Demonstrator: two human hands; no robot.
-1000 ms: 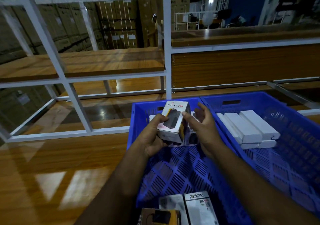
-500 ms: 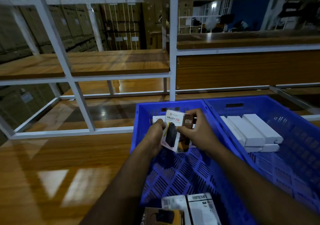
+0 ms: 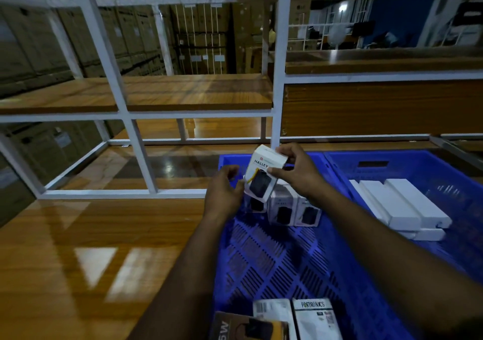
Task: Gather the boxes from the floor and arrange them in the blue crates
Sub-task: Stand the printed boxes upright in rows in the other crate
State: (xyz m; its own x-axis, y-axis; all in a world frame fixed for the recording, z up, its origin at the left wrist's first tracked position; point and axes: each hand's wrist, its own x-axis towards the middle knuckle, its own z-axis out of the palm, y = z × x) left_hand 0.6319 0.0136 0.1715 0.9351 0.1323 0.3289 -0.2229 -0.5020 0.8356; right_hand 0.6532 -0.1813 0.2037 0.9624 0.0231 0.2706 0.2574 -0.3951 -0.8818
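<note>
Two blue crates, three boxes standing upper centre, right hand pinched the HALLEY box above them, left hand loosely curled beside it, holding nothing.

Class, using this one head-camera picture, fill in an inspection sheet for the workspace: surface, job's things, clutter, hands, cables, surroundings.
Surface: glossy wooden floor with light reflections.
Job's things: left crate holds boxes standing at its far end; right crate holds stacked white boxes; a Halley box is held above the left crate.
Clutter: more boxes at the near edge.
Hands: right hand grips the Halley box; left hand is beside it, fingers curled, contact unclear.
Cables: nothing seen.
Surroundings: white-framed shelving with wooden shelves; stacked cartons behind.
</note>
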